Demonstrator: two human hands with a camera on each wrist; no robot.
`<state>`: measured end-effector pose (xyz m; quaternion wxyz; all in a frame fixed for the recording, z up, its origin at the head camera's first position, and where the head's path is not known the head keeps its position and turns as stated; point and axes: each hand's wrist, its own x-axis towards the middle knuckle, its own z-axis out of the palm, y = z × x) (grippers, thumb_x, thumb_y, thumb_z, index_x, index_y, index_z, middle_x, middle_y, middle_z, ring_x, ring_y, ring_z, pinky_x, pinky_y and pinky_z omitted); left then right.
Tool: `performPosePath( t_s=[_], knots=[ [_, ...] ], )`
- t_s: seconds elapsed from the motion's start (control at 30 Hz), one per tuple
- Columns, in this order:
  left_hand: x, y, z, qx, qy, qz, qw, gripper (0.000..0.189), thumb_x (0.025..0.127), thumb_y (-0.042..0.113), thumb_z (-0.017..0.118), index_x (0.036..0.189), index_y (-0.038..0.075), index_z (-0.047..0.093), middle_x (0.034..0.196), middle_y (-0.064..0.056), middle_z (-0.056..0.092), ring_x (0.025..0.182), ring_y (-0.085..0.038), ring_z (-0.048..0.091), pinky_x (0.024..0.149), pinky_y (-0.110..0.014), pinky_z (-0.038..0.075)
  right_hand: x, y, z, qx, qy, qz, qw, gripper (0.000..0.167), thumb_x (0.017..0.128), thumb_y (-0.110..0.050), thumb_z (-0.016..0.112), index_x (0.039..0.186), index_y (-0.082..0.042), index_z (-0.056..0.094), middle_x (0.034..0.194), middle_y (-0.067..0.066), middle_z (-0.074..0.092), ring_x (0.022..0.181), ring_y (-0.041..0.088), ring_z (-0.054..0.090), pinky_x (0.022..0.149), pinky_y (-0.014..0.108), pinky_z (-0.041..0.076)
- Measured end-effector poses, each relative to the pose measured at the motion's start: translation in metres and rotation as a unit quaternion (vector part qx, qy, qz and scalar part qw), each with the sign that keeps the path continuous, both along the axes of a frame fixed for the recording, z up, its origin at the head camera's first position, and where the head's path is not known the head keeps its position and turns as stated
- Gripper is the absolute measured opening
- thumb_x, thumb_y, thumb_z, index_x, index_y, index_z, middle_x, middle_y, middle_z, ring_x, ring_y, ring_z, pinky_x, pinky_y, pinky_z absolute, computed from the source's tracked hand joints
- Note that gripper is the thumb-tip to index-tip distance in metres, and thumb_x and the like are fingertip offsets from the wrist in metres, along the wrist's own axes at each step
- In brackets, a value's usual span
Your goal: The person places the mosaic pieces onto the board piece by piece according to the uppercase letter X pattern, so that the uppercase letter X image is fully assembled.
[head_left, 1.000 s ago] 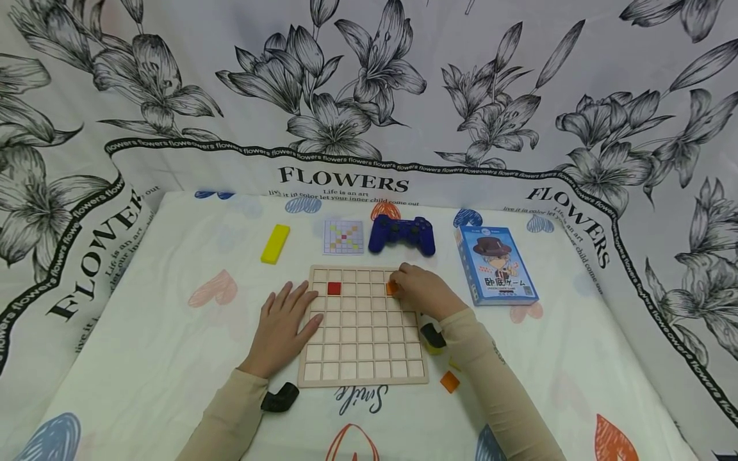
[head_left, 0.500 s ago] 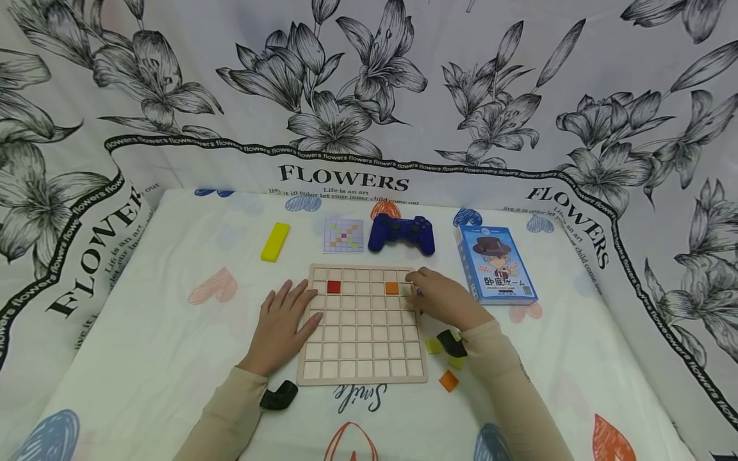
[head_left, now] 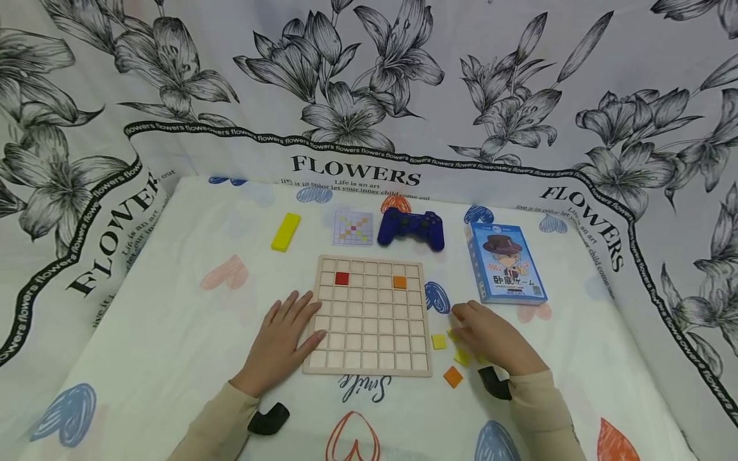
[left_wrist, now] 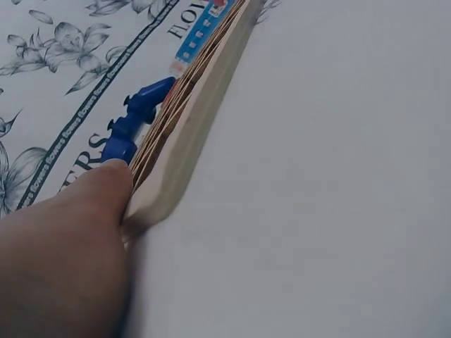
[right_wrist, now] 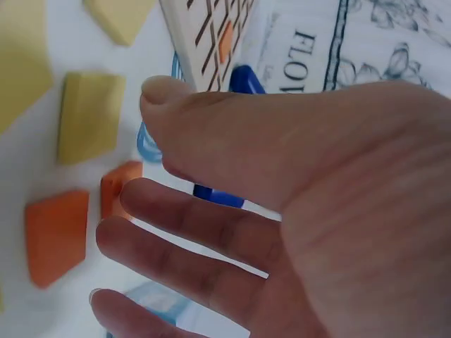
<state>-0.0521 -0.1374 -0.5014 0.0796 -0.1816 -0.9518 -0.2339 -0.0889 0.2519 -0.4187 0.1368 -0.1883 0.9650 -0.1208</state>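
My left hand (head_left: 282, 336) rests with spread fingers on the left edge of a wooden grid board (head_left: 369, 326); the left wrist view shows the thumb against the board's rim (left_wrist: 190, 134). A red square tile (head_left: 342, 278) and an orange square tile (head_left: 400, 282) sit in cells of its second row. Right of the board, my right hand (head_left: 490, 333) is over loose tiles, partly hiding them. The right wrist view has its thumb and fingers apart, a fingertip right at an orange tile (right_wrist: 120, 189). Another orange tile (right_wrist: 56, 239) and yellow tiles (right_wrist: 91, 116) lie close by.
Behind the board are a yellow block (head_left: 286, 232), a small card with a coloured grid pattern (head_left: 353, 228) and a blue game controller (head_left: 411, 229). A blue card-game box (head_left: 507, 264) lies at the back right. Floral cloth (head_left: 369, 77) hangs behind the table.
My right hand has left the orange tile in the board's second row and moved right and nearer, over the loose tiles. The left hand stays on the board. The head view has shifted slightly.
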Motion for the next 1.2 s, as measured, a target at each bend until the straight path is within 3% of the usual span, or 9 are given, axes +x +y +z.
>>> performPosePath(
  t_s=[0.2, 0.53, 0.77, 1.2],
  knots=[
    [0.000, 0.000, -0.004, 0.008, 0.017, 0.001, 0.9998, 0.059, 0.092, 0.045, 0.058, 0.141, 0.014, 0.047, 0.151, -0.008, 0.039, 0.142, -0.032, 0.027, 0.114, -0.052, 0.015, 0.002, 0.010, 0.000, -0.014, -0.019, -0.038, 0.9990, 0.033, 0.091, -0.013, 0.064, 0.124, -0.006, 0.058, 0.113, 0.007, 0.061, 0.101, 0.023, 0.059, 0.090, 0.044, 0.051],
    [-0.004, 0.000, -0.004, 0.004, 0.022, 0.003, 0.9998, 0.059, 0.092, 0.045, 0.058, 0.141, 0.014, 0.048, 0.150, -0.007, 0.040, 0.142, -0.033, 0.027, 0.114, -0.053, 0.016, -0.005, 0.014, -0.007, 0.011, -0.023, -0.067, 0.9974, 0.032, 0.091, -0.018, 0.065, 0.120, -0.006, 0.059, 0.108, 0.007, 0.059, 0.086, 0.018, 0.054, 0.080, 0.039, 0.054],
    [-0.002, 0.000, -0.004, 0.009, 0.011, 0.003, 0.9999, 0.058, 0.093, 0.046, 0.056, 0.141, 0.015, 0.048, 0.151, -0.006, 0.039, 0.143, -0.032, 0.026, 0.114, -0.053, 0.016, -0.008, 0.012, -0.017, 0.019, -0.001, -0.074, 0.9971, 0.030, 0.091, -0.024, 0.067, 0.114, -0.006, 0.058, 0.098, 0.004, 0.056, 0.078, 0.016, 0.050, 0.072, 0.030, 0.050],
    [-0.001, 0.000, -0.003, 0.011, 0.009, 0.003, 0.9999, 0.058, 0.093, 0.045, 0.056, 0.141, 0.015, 0.047, 0.151, -0.006, 0.039, 0.143, -0.032, 0.026, 0.114, -0.053, 0.016, -0.011, 0.010, -0.020, 0.024, 0.014, -0.081, 0.9964, 0.030, 0.090, -0.019, 0.067, 0.117, -0.008, 0.057, 0.105, 0.005, 0.058, 0.084, 0.018, 0.053, 0.083, 0.038, 0.055]
  ],
)
